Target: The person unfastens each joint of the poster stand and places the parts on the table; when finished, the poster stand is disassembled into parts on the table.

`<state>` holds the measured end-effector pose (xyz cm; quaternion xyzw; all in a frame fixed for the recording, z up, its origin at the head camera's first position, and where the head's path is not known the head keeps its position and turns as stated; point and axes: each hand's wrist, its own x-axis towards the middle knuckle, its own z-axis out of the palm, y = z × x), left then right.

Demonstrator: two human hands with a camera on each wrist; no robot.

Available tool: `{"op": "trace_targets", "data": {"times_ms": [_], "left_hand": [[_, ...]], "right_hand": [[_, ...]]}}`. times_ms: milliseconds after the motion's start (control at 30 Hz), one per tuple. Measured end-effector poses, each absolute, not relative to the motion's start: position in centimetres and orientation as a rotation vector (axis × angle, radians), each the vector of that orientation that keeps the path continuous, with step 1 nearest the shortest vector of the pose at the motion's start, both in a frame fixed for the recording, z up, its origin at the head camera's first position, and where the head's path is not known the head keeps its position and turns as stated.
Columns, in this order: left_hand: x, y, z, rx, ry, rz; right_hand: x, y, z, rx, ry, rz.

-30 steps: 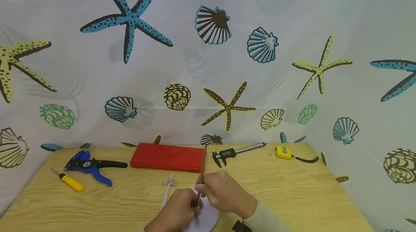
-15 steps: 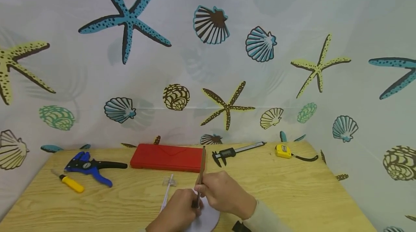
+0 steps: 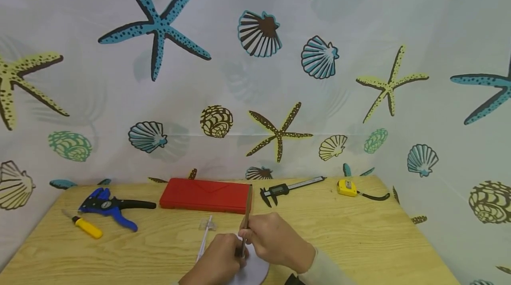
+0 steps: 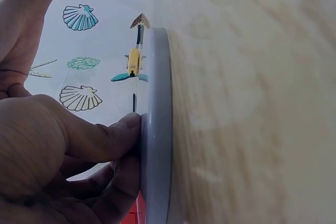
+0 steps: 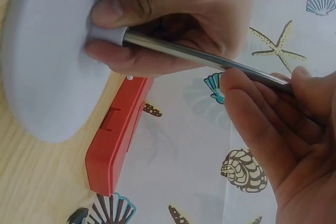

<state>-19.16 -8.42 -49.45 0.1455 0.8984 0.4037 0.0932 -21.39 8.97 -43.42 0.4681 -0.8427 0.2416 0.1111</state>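
A round white base (image 3: 257,269) with a short raised collar (image 5: 107,34) lies flat on the wooden table. My left hand (image 3: 219,254) pinches that collar between thumb and fingers, as the right wrist view shows up close. Out of the collar rises a slim metal rod (image 5: 178,51), nearly upright. My right hand (image 3: 275,238) grips the rod higher up, thumb on one side and fingers on the other. In the left wrist view the disc's edge (image 4: 160,129) appears edge-on beside the left fingertips. The rod's lower end is hidden inside the collar.
Behind the hands lies a red case (image 3: 205,194), with a digital caliper (image 3: 281,189) and yellow tape measure (image 3: 347,188) to its right. Blue-black wire strippers (image 3: 112,205) and a yellow-handled tool (image 3: 88,228) are at left. A thin white stick (image 3: 204,236) lies beside the left hand.
The head view has shifted slightly. Both hands keep their holds on the collar and the rod, with hardly any movement.
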Motion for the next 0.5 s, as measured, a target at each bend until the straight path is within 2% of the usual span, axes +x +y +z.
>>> {"op": "trace_targets", "data": {"times_ms": [500], "left_hand": [[-19.03, -8.48, -49.41, 0.477, 2.694, 1.195]], "right_hand": [[-21.7, 8.93, -43.56, 1.367, -2.427, 0.748]]}}
